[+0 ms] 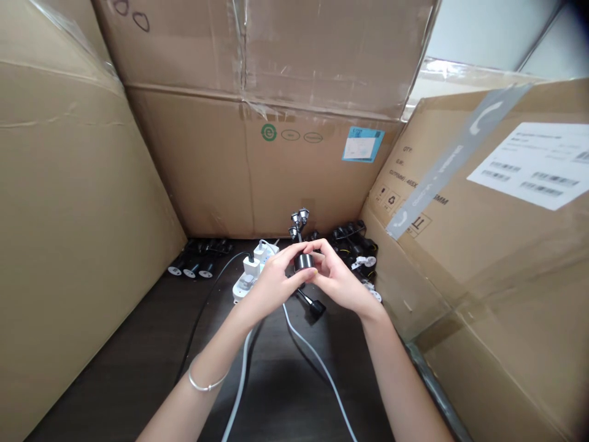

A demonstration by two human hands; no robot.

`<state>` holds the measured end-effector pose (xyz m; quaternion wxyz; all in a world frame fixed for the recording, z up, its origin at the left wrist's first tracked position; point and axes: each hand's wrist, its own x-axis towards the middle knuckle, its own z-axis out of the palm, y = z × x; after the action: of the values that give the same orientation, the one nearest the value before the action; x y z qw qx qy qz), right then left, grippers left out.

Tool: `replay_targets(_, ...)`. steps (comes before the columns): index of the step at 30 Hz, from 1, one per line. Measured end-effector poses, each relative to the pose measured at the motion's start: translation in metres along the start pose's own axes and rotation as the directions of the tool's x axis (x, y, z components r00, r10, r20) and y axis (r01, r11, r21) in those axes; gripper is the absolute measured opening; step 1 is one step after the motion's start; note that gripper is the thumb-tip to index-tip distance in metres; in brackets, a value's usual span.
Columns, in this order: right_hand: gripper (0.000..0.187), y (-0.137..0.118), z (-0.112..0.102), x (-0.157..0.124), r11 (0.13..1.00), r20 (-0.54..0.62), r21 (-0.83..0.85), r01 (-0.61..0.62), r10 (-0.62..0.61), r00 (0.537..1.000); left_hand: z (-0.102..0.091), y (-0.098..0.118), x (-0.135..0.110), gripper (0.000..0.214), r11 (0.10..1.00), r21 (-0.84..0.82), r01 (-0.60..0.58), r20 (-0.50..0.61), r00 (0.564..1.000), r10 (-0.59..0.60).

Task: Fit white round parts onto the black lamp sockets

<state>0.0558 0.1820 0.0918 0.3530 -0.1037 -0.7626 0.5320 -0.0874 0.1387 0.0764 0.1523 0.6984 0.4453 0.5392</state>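
Note:
My left hand (271,282) and my right hand (340,276) meet at the middle of the dark tabletop. Their fingertips pinch a black-and-silver cylindrical base (304,263) from both sides. Above it rises a small black three-headed lamp fixture (299,224) with lantern-like heads. A short black cord runs from below the base to a black connector (315,307) near the tabletop. My fingers hide part of the base and cord. A white power strip (248,279) with plugged-in white adapters lies just past my left hand.
Large cardboard boxes (257,166) wall off the left, back and right sides of the dark tabletop (276,393). Piles of similar black fixtures (197,261) (354,245) lie at the back. White and black cables run across the tabletop beneath my forearms.

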Motion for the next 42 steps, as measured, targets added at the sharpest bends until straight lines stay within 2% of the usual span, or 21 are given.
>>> replay_targets(4,0.037,-0.002,-0.004,-0.001,0.99,0.109,0.11,-0.089,0.077,0.991,0.003,0.0,0.0,0.042,0.999,-0.053,0.011,-0.051,0.999,-0.013)
replay_targets(7,0.044,-0.001,-0.008,-0.002,0.977,0.187,0.166,-0.134,0.102,0.977,0.006,-0.001,0.0,0.047,0.984,-0.179,0.018,-0.082,0.996,-0.033)
replay_targets(9,0.051,0.001,-0.009,-0.003,0.979,0.202,0.142,-0.147,0.117,0.972,0.007,-0.002,0.001,0.051,0.958,-0.282,0.045,-0.085,0.994,-0.072)
replay_targets(12,0.057,0.002,-0.011,-0.004,0.99,0.167,0.054,-0.129,0.118,0.979,0.008,-0.005,0.002,0.047,0.94,-0.339,0.047,-0.147,0.984,-0.102)
replay_targets(15,0.054,0.0,-0.011,-0.004,0.993,0.141,0.046,-0.113,0.105,0.984,0.007,-0.005,0.002,0.041,0.972,-0.235,0.023,-0.226,0.971,-0.078)
replay_targets(17,0.048,-0.002,-0.011,-0.004,0.991,0.125,0.059,-0.118,0.11,0.986,0.008,-0.003,0.0,0.04,0.989,-0.148,0.016,-0.239,0.97,-0.051)
replay_targets(21,0.028,-0.003,-0.01,-0.003,0.991,0.063,-0.009,-0.135,0.135,0.989,0.01,0.002,-0.002,0.052,0.993,-0.111,0.027,-0.208,0.977,-0.049)
replay_targets(23,0.021,-0.001,-0.008,-0.002,0.99,0.026,-0.042,-0.133,0.134,0.991,0.01,0.005,-0.003,0.049,0.996,-0.09,0.028,-0.19,0.981,-0.045)
replay_targets(26,0.023,0.002,-0.006,0.0,0.992,-0.015,-0.041,-0.118,0.117,0.993,0.01,0.007,-0.003,0.04,0.999,-0.03,0.035,-0.167,0.985,-0.039)
replay_targets(32,0.024,0.0,-0.005,0.001,0.99,-0.049,-0.079,-0.118,0.114,0.992,0.007,0.008,-0.003,0.041,0.999,-0.031,0.044,-0.136,0.99,-0.048)
replay_targets(38,0.022,-0.007,0.002,0.0,0.947,-0.233,-0.315,-0.059,-0.017,0.972,0.004,0.007,-0.002,0.038,0.989,-0.144,0.021,-0.068,0.997,-0.031)
replay_targets(42,0.026,-0.012,0.004,-0.003,0.903,-0.25,-0.428,-0.047,-0.069,0.966,-0.001,0.005,-0.002,0.034,0.986,-0.167,0.024,0.0,1.0,-0.024)
